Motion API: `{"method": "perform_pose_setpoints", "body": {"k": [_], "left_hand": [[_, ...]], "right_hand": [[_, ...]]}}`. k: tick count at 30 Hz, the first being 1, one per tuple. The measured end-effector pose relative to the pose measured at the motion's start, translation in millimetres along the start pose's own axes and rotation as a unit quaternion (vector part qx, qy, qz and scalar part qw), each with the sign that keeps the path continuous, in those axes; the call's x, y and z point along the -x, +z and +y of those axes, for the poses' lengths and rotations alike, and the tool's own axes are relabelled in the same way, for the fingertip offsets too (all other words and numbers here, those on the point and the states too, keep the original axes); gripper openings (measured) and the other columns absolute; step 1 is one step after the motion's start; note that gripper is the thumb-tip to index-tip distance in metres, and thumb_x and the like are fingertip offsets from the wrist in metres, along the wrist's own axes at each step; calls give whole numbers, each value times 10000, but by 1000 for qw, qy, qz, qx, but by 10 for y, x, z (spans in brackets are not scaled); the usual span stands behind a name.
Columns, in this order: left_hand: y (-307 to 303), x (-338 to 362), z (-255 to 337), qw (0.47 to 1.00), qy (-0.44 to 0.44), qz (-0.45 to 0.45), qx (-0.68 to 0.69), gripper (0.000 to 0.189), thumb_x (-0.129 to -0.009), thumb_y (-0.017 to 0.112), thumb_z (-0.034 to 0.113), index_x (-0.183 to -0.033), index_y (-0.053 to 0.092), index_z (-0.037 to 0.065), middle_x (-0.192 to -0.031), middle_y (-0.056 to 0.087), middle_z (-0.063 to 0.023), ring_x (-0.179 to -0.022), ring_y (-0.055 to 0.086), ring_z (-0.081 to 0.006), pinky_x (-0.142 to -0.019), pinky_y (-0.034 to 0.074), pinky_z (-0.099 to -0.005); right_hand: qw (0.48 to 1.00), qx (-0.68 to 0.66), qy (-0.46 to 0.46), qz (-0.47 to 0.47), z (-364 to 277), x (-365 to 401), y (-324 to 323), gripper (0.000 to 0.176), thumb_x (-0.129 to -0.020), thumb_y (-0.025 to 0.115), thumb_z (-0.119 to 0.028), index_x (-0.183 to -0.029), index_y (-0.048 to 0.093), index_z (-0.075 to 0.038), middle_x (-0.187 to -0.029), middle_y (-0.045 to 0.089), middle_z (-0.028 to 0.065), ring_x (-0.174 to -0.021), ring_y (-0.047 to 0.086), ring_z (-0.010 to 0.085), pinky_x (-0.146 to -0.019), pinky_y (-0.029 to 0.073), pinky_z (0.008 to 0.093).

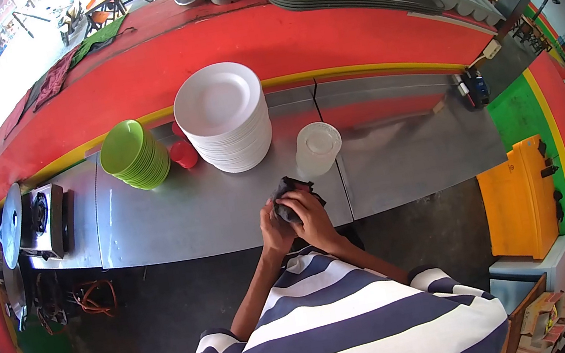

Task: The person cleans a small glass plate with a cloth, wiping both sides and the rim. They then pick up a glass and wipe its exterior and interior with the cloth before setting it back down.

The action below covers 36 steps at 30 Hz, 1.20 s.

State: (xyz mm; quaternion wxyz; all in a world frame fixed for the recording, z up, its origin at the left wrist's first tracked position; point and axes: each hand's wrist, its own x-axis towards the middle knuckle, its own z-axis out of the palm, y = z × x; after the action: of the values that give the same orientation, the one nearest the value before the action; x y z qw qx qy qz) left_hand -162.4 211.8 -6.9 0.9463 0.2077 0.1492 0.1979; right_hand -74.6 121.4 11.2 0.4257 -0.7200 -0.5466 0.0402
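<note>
Dark cloth (pixel 289 186), seemingly soft and light, best pinched by its folds, was gripped by left hand (pixel 276 230) and right hand (pixel 310 215) beside the clear cups (pixel 318 149).

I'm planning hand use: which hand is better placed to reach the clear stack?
Probably the right hand: it is nearer the clear stack; the left hand is farther away. Both hands are on the dark bundle.
</note>
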Motion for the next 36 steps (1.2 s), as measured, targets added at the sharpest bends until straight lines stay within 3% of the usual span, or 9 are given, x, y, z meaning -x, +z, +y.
{"method": "perform_pose_setpoints", "body": {"k": [2, 8, 11, 14, 17, 24, 30, 33, 36], "left_hand": [[9, 4, -16, 999, 36, 20, -2, 612, -944, 420, 424, -1424, 439, 44, -1339, 549, -134, -1248, 530, -281, -1076, 405, -424], [-69, 28, 83, 999, 19, 15, -21, 663, -892, 421, 426, -1463, 390, 90, -1364, 516, -214, -1261, 520, -336, -1077, 420, -465], [-2, 1, 120, 999, 12, -12, -45, 688, -900, 424, 519, -1473, 377, 140, -1387, 488, -254, -1243, 517, -399, -1051, 423, -530], [-26, -43, 97, 998, -7, -27, -57, 667, -924, 399, 547, -1454, 388, 142, -1365, 508, -258, -1206, 544, -406, -1022, 446, -540], [106, -16, 73, 995, -46, -83, -12, 658, -948, 367, 569, -1425, 416, 118, -1337, 535, -238, -1196, 561, -384, -1011, 461, -509], [-14, -3, 67, 998, -41, 10, -54, 600, -942, 396, 465, -1407, 443, 89, -1331, 546, -165, -1215, 557, -305, -1030, 458, -445], [66, 55, 154, 997, 7, -32, -72, 612, -890, 412, 408, -1402, 436, 74, -1334, 539, -181, -1258, 521, -304, -1047, 442, -449], [-13, 10, 154, 993, 25, -46, -105, 680, -872, 440, 494, -1433, 418, 109, -1364, 512, -227, -1255, 522, -378, -1057, 416, -530], [83, 42, 203, 999, 21, -24, -42, 692, -874, 435, 506, -1455, 390, 133, -1379, 491, -254, -1256, 516, -421, -1061, 411, -549]], "right_hand": [[1000, 2, 16, -11, 3, 30, -44, 553, -699, 732, 1, -1226, 587, -84, -1205, 561, 104, -1193, 526, 349, -1008, 432, 459], [994, -30, 78, -64, -79, 153, -151, 460, -732, 700, 13, -1180, 622, -55, -1157, 583, 119, -1145, 554, 345, -988, 447, 439], [983, -119, 76, -115, -128, 179, -221, 457, -734, 718, -2, -1176, 627, -78, -1161, 568, 110, -1162, 559, 312, -964, 469, 419], [974, -200, 43, -97, -194, 127, -216, 447, -731, 727, -7, -1164, 639, -82, -1172, 576, 107, -1151, 568, 303, -967, 473, 410], [980, -188, 2, -61, -168, 48, -187, 412, -734, 747, -21, -1132, 653, -70, -1160, 598, 109, -1148, 573, 310, -996, 460, 412], [997, -80, 17, 8, -6, 35, -78, 460, -693, 710, 30, -1137, 650, -72, -1155, 596, 108, -1130, 570, 337, -1003, 455, 427], [997, -69, 40, 1, 7, 166, -151, 529, -666, 731, 33, -1171, 633, -90, -1154, 600, 96, -1158, 556, 354, -1005, 464, 431], [984, -164, 10, -68, 115, 194, -307, 529, -699, 746, 20, -1202, 628, -90, -1152, 628, 95, -1120, 605, 316, -998, 473, 396], [933, -328, 92, -120, 140, 228, -510, 507, -749, 767, -11, -1230, 621, -74, -1166, 652, 92, -1100, 630, 243, -987, 473, 354]]}}
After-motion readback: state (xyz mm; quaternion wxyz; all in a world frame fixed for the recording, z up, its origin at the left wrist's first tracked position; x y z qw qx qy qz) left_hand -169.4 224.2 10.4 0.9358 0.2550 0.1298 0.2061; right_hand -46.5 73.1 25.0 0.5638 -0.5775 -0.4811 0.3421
